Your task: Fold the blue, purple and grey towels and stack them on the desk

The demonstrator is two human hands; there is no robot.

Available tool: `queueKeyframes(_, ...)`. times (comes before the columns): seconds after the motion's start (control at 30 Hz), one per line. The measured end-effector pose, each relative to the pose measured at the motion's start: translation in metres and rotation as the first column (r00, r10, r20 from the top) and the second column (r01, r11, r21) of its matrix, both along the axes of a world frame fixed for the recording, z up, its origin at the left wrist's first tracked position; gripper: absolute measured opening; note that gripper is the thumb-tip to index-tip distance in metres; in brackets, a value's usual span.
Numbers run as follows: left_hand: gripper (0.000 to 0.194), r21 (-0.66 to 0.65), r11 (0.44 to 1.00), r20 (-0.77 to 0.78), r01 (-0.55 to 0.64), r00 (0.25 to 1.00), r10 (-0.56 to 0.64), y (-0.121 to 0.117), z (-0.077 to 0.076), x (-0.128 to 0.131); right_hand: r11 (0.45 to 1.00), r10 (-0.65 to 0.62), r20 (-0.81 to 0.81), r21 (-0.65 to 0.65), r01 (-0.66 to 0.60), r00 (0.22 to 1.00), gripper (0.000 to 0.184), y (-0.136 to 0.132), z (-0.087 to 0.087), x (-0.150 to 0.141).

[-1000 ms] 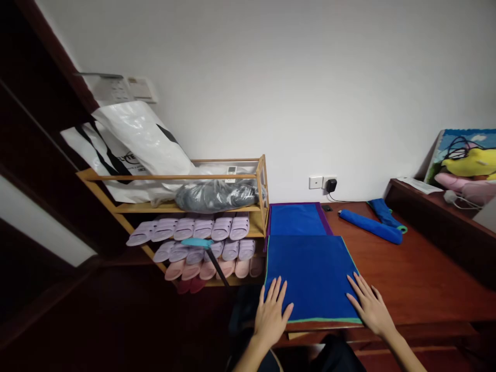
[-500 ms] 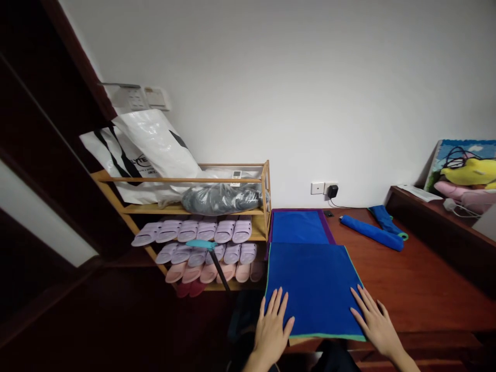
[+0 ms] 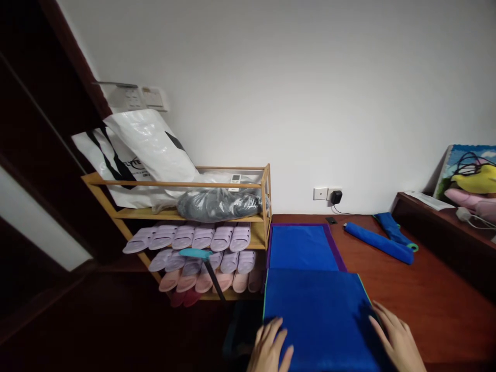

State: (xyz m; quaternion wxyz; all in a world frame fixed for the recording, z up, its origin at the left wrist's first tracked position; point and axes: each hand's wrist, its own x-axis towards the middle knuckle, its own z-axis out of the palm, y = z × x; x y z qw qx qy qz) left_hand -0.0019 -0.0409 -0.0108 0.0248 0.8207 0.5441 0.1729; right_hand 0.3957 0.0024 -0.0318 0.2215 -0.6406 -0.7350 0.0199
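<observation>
1. The green-edged cloth (image 3: pixel 315 315) is spread on the red-brown surface (image 3: pixel 422 305), its far edge laid over a purple-edged cloth (image 3: pixel 304 247).
2. The left hand (image 3: pixel 268 349) is placed at its left edge, the right hand (image 3: pixel 399 338) at its right; both are opened, thumbs apart, and firm contact cannot be told.
3. Farther back on the right, a blue roll (image 3: pixel 378 242) is seen; at left, slippers (image 3: pixel 202 236) are lined up on a rack (image 3: pixel 178 184).
</observation>
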Motion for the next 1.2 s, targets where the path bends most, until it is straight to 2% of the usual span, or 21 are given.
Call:
queueKeyframes(0.07, 0.043, 0.025, 1.000, 0.029, -0.007, 1.000, 0.006, 0.041, 0.031, 0.007, 0.999, 0.006, -0.019, 0.036, -0.005, 1.000, 0.052, 0.039, 0.019, -0.027)
queueKeyframes(0.13, 0.048, 0.013, 1.000, 0.007, 0.023, 1.000, -0.023, 0.081, 0.048, 0.016, 0.998, 0.056, 0.002, 0.023, -0.056, 0.998, 0.055, 0.071, 0.030, -0.056)
queueKeyframes(0.2, 0.051, -0.017, 1.000, -0.041, 0.020, 0.999, -0.020, 0.110, 0.047, 0.022, 0.995, 0.095, 0.044, -0.019, -0.094, 0.995, 0.057, 0.092, 0.030, -0.076)
queueKeyframes(0.27, 0.054, -0.027, 1.000, -0.084, 0.012, 0.996, -0.014, 0.125, 0.036, 0.022, 0.994, 0.093, 0.082, -0.057, -0.088, 0.992, 0.059, 0.101, 0.021, -0.084)
queueKeyframes(0.4, 0.055, -0.026, 0.999, -0.101, 0.027, 0.994, -0.030, 0.125, 0.019, 0.015, 0.997, 0.058, 0.123, -0.067, -0.050, 0.991, 0.062, 0.097, 0.001, -0.076)
queueKeyframes(0.57, 0.056, -0.029, 0.999, -0.093, 0.042, 0.995, -0.045, 0.109, 0.024, 0.015, 0.997, 0.055, 0.130, -0.052, -0.048, 0.990, 0.062, 0.078, 0.000, -0.070)
queueKeyframes(0.7, 0.059, -0.036, 0.996, -0.090, 0.079, 0.993, -0.082, 0.085, 0.024, 0.017, 0.997, 0.054, 0.116, -0.058, -0.047, 0.992, 0.062, 0.050, -0.001, -0.067)
queueKeyframes(0.83, 0.057, -0.038, 0.994, -0.066, 0.102, 0.992, -0.104, 0.072, 0.022, 0.012, 0.987, 0.099, 0.041, -0.133, -0.093, 0.994, 0.061, 0.031, -0.002, -0.052)
queueKeyframes(0.93, 0.049, -0.020, 1.000, -0.020, -0.013, 1.000, 0.012, 0.081, 0.026, 0.000, 0.981, 0.068, -0.048, -0.178, -0.076, 0.997, 0.053, 0.037, 0.003, -0.025)
queueKeyframes(1.0, 0.043, -0.071, 0.993, 0.075, -0.091, 0.993, 0.096, 0.093, 0.030, -0.010, 0.986, 0.007, -0.084, -0.167, -0.021, 0.996, 0.048, 0.047, 0.006, -0.005)
queueKeyframes(1.1, 0.031, -0.215, 0.974, 0.249, -0.073, 0.960, 0.127, 0.108, 0.036, -0.026, 0.984, -0.041, -0.135, -0.179, 0.017, 0.990, 0.041, 0.064, 0.008, 0.016)
queueKeyframes(1.2, 0.021, -0.298, 0.954, 0.335, -0.036, 0.932, 0.140, 0.118, 0.036, -0.037, 0.978, -0.057, -0.175, -0.209, 0.020, 0.983, 0.030, 0.073, 0.010, 0.022)
